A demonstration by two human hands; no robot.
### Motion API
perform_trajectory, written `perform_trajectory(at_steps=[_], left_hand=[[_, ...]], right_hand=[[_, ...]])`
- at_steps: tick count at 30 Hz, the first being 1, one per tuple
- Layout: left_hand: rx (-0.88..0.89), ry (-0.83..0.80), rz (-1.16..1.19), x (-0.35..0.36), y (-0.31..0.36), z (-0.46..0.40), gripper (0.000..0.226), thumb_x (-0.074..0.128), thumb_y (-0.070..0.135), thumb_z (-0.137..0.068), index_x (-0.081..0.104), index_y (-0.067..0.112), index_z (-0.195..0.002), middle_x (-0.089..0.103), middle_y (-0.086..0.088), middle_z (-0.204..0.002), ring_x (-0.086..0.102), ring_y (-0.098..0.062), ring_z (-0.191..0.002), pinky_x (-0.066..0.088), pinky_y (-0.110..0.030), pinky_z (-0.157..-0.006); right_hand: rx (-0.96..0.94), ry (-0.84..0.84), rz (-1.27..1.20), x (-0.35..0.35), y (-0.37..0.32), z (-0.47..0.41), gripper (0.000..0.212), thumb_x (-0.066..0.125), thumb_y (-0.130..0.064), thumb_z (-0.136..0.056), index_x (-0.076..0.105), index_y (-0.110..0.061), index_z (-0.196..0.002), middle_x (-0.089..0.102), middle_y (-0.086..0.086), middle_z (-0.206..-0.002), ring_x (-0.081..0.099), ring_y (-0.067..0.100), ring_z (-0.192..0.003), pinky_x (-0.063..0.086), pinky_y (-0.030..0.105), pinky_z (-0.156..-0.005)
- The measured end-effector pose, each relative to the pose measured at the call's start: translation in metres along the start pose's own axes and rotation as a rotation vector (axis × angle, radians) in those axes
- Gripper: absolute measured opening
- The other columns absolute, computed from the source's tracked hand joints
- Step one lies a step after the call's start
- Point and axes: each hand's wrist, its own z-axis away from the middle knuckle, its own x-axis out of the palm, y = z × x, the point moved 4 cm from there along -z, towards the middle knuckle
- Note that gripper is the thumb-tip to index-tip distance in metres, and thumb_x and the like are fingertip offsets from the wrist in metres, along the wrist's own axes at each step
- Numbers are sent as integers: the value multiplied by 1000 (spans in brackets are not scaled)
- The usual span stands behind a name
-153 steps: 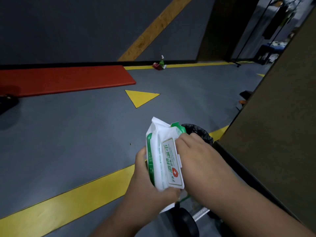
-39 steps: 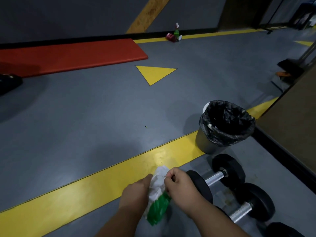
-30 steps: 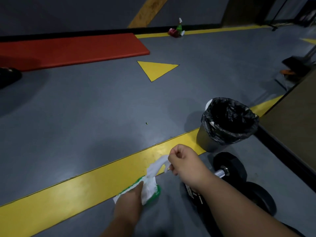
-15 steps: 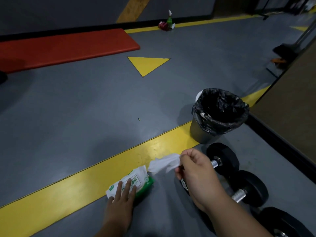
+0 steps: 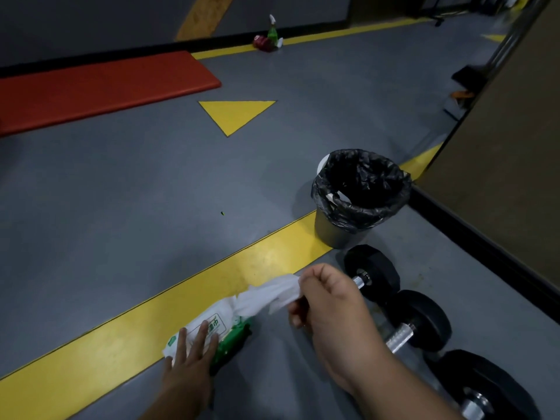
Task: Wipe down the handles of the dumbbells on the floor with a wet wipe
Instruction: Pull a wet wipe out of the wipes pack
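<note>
Only one label shows: the wet wipe pack (image 5: 209, 331) on the floor carries green Chinese print in a framed panel, the character 巾 legible, the rest hidden under the left hand's fingers (image 5: 202, 334).

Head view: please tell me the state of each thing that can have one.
wipe pack: open, lying on floor, pinned flat
wet wipe: partly pulled out
left hand: flat on pack
right hand: pinching wipe
bin: upright, lined
dumbbells: on floor, untouched

Shiny metal dumbbell handle (image 5: 399, 341), seemingly matt floor (image 5: 121, 192)
</note>
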Motion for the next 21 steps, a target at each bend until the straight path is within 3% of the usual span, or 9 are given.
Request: perform_trajectory(at_steps=[2,3,5,7,10,21], left_hand=[[15,109,52,1,-4,4,91,58,40,-87,0,39,-156,-29,10,-159,-16,-31,-150,24,-56,-112],[8,114,54,-3,-6,6,89,66,42,-79,20,40,-155,-13,10,-164,5,-30,-152,35,-56,-105],[30,82,65,-5,-10,3,84,83,43,-57,57,33,-137,34,0,-159,46,-32,-133,52,-53,-81],[46,105,51,-12,-11,-2,69,92,34,-45,73,28,-111,61,-8,-131,58,-34,-105,55,-46,-67],[11,191,119,-29,-14,-10,45,93,20,-44,77,28,-85,65,-6,-105,59,-32,-83,54,-36,-59],[32,296,127,-32,-16,-14,19,91,28,-62,78,32,-76,63,-2,-101,57,-28,-82,51,-33,-54]], right_hand=[[20,13,-75,-4,1,0,19,45,1,-93,52,-9,-79,54,13,-62,45,21,-51,37,29,-52],[29,20,-100,-6,2,0,18,44,2,-93,52,-9,-80,54,13,-63,45,20,-51,38,30,-52],[42,41,-131,-13,3,0,17,44,4,-93,52,-8,-84,54,15,-65,46,19,-50,39,29,-51],[52,61,-143,-20,3,0,16,44,4,-93,53,-8,-87,54,15,-67,48,19,-50,40,28,-49],[48,68,-129,-29,5,-1,15,45,3,-94,54,-7,-90,56,15,-67,50,19,-52,41,29,-51],[50,47,-70,-27,8,0,14,46,2,-94,55,-8,-93,56,10,-61,50,19,-52,41,27,-51]])
